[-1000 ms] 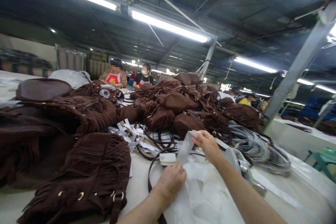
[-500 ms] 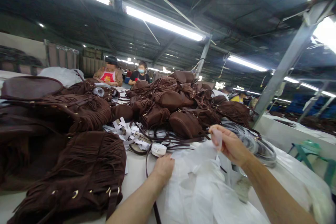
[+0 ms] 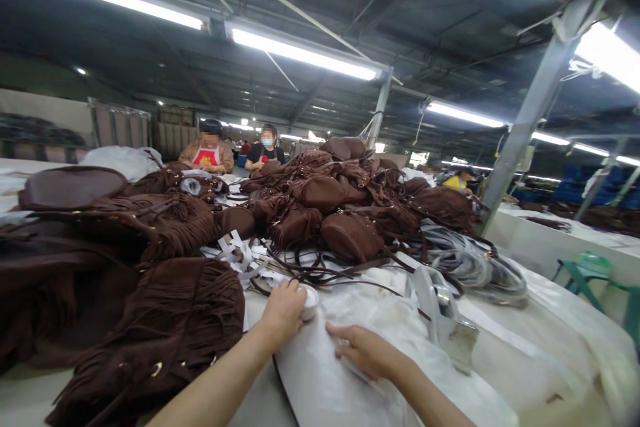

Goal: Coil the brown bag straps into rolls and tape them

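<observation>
My left hand (image 3: 283, 310) curls over a small white tape roll (image 3: 311, 300) on the table, fingers closed on it. My right hand (image 3: 364, 348) lies flat, fingers stretched out, pressing on a sheet of clear white plastic wrap (image 3: 390, 320) spread over the table. A brown fringed suede bag (image 3: 165, 333) lies just left of my left forearm. Loose brown straps (image 3: 320, 272) trail beyond the roll.
A heap of brown fringed bags (image 3: 340, 203) covers the table's middle and left. White paper strips (image 3: 240, 253) lie among them. Grey wrapped straps (image 3: 470, 263) pile at the right beside a metal post (image 3: 525, 127). Two people (image 3: 235, 147) work at the far end.
My right hand let go of the raised plastic strip and came down flat on the sheet. My left hand moved forward from the plastic onto the tape roll.
</observation>
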`<state>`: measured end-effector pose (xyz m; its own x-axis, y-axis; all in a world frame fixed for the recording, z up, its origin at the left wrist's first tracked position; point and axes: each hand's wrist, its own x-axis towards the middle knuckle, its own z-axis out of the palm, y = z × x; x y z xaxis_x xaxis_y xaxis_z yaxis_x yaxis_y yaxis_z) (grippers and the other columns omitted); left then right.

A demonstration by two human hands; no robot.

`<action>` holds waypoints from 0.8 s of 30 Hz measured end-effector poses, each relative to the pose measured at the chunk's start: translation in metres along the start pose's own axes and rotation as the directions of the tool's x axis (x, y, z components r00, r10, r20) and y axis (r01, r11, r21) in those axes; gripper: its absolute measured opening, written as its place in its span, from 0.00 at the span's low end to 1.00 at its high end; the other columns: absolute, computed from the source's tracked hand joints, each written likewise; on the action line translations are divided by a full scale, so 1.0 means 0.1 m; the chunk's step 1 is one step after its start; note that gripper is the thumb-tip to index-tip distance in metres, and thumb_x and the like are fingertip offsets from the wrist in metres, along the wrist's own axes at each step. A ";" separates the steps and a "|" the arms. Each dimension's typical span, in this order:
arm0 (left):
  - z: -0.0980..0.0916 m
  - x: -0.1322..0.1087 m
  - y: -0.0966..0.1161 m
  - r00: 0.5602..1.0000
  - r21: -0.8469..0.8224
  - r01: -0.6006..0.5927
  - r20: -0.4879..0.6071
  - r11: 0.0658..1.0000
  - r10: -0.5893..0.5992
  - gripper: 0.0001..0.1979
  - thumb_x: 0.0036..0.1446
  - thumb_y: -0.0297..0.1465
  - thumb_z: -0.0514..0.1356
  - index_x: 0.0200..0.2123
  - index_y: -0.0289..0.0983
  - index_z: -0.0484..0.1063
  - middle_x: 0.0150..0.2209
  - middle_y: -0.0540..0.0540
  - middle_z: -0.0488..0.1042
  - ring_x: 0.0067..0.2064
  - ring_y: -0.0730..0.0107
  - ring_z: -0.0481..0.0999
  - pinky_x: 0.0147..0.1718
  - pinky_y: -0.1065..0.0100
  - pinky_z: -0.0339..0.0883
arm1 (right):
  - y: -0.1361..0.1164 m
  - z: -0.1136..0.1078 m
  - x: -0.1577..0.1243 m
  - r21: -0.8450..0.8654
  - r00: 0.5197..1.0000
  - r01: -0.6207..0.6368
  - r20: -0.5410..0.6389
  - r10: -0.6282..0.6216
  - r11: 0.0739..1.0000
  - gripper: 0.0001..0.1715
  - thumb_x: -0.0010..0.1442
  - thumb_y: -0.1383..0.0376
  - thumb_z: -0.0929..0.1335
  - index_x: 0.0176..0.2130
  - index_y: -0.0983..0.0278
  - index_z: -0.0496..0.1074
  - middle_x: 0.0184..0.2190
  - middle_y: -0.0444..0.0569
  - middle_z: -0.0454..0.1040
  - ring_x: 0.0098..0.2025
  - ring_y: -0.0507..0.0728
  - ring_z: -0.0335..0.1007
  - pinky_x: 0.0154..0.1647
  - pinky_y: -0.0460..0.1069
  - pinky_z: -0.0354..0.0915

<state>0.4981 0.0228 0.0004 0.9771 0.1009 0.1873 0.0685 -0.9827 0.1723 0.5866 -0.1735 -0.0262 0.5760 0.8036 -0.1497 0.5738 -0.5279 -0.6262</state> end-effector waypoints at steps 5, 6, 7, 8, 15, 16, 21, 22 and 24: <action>0.13 0.11 0.03 0.999 0.034 0.046 0.010 0.998 -0.046 0.18 0.54 0.18 0.53 0.47 0.35 0.67 0.51 0.38 0.67 0.54 0.53 0.64 0.50 0.58 0.61 | 0.00 -0.10 0.20 0.088 0.990 -0.077 0.126 0.066 0.993 0.29 0.56 0.67 0.67 0.57 0.57 0.69 0.09 0.34 0.60 0.09 0.47 0.53 0.13 0.42 0.57; 0.14 0.13 0.06 0.999 0.032 0.042 0.010 0.999 -0.042 0.17 0.55 0.18 0.52 0.47 0.34 0.67 0.50 0.38 0.68 0.54 0.53 0.64 0.51 0.59 0.61 | 0.02 -0.10 0.23 0.118 0.989 -0.086 0.132 0.070 0.989 0.29 0.56 0.66 0.67 0.57 0.58 0.69 0.09 0.33 0.59 0.09 0.47 0.54 0.13 0.41 0.56; 0.14 0.13 0.09 0.999 0.030 0.036 0.011 0.999 -0.036 0.17 0.55 0.18 0.52 0.47 0.34 0.67 0.50 0.38 0.68 0.53 0.54 0.64 0.51 0.59 0.61 | 0.05 -0.10 0.26 0.162 0.989 -0.091 0.131 0.070 0.983 0.29 0.55 0.65 0.67 0.57 0.59 0.69 0.09 0.33 0.60 0.09 0.48 0.56 0.12 0.41 0.56; 0.14 0.12 0.12 0.999 0.027 0.029 0.014 0.999 -0.030 0.16 0.55 0.18 0.52 0.47 0.34 0.67 0.50 0.38 0.68 0.53 0.54 0.65 0.51 0.59 0.61 | 0.10 -0.09 0.28 0.214 0.991 -0.091 0.120 0.066 0.972 0.28 0.54 0.65 0.67 0.55 0.60 0.69 0.09 0.33 0.61 0.09 0.48 0.57 0.12 0.41 0.56; 0.13 -0.06 0.29 0.997 -0.006 -0.064 0.038 0.998 0.064 0.18 0.55 0.15 0.49 0.43 0.37 0.71 0.47 0.41 0.71 0.51 0.58 0.68 0.47 0.63 0.64 | 0.36 -0.03 0.31 0.463 0.994 -0.105 0.034 0.101 0.880 0.18 0.48 0.62 0.65 0.41 0.63 0.62 0.13 0.33 0.64 0.11 0.48 0.60 0.11 0.40 0.56; 0.12 -0.06 0.29 0.997 -0.021 -0.065 0.031 0.998 0.066 0.18 0.54 0.15 0.49 0.42 0.36 0.71 0.46 0.41 0.71 0.50 0.57 0.68 0.46 0.63 0.64 | 0.36 -0.04 0.31 0.486 0.994 -0.107 0.033 0.104 0.867 0.17 0.47 0.62 0.65 0.39 0.62 0.61 0.13 0.33 0.65 0.11 0.48 0.60 0.12 0.40 0.56; -0.09 -0.08 0.23 0.999 -0.099 -0.024 -0.029 0.995 0.022 0.15 0.56 0.18 0.51 0.43 0.36 0.70 0.47 0.41 0.70 0.50 0.61 0.70 0.48 0.66 0.63 | 0.29 -0.12 0.24 0.620 0.995 -0.088 0.012 0.103 0.780 0.17 0.45 0.58 0.65 0.36 0.60 0.59 0.16 0.34 0.65 0.15 0.47 0.61 0.14 0.40 0.56; -0.15 -0.14 0.21 0.999 -0.134 -0.023 -0.039 0.991 0.018 0.14 0.56 0.19 0.51 0.43 0.36 0.70 0.47 0.42 0.70 0.49 0.62 0.70 0.48 0.66 0.63 | 0.28 -0.13 0.22 0.641 0.995 -0.087 0.012 0.103 0.762 0.17 0.45 0.59 0.65 0.36 0.60 0.59 0.17 0.34 0.65 0.16 0.47 0.61 0.15 0.40 0.56; -0.27 -0.31 0.16 0.999 -0.217 -0.040 -0.026 0.975 0.035 0.12 0.56 0.21 0.53 0.41 0.36 0.71 0.45 0.43 0.71 0.47 0.63 0.71 0.47 0.67 0.63 | 0.26 -0.18 0.17 0.672 0.995 -0.089 0.021 0.102 0.735 0.17 0.43 0.60 0.66 0.35 0.60 0.59 0.18 0.35 0.64 0.17 0.47 0.60 0.16 0.41 0.57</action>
<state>0.4633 0.0085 0.0234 0.9733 0.0702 0.2185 -0.0163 -0.9286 0.3706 0.6216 -0.1784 -0.0316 0.6192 0.7512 -0.2286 -0.0210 -0.2752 -0.9612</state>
